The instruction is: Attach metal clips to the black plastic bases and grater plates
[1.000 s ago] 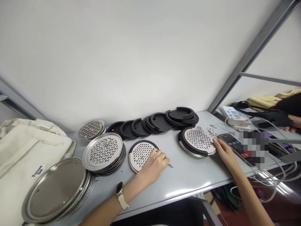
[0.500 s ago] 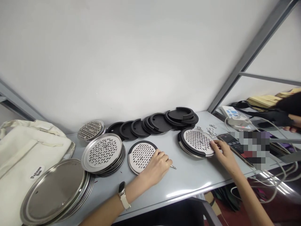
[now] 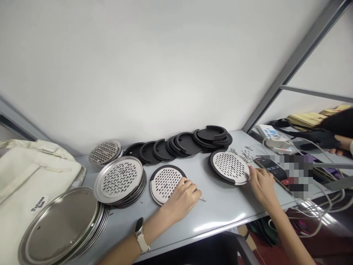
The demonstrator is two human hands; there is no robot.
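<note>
My left hand (image 3: 185, 198), a watch (image 3: 139, 230) on its wrist, lies over the near right part of a perforated metal grater disc (image 3: 165, 182) with a black rim. Its fingers are curled round a slim silver metal piece (image 3: 202, 198), only the tip of which sticks out. My right hand (image 3: 261, 184) pinches the right edge of another grater disc (image 3: 231, 167), also in a black rim. Black material shows beneath this disc at its left. Small wire-like metal clips (image 3: 246, 152) lie just behind my right hand.
Black round bases (image 3: 189, 143) line the wall. To the left are stacked grater discs (image 3: 121, 180), a smaller grater stack (image 3: 106, 152), round metal trays (image 3: 60, 224) and a cream bag (image 3: 24, 191). A phone (image 3: 271, 169), cables and another person's arm (image 3: 346, 143) are at the right.
My right hand has shifted its hold from the disc's top to its right edge, and the disc sits slightly turned. The left hand stays nearly in place.
</note>
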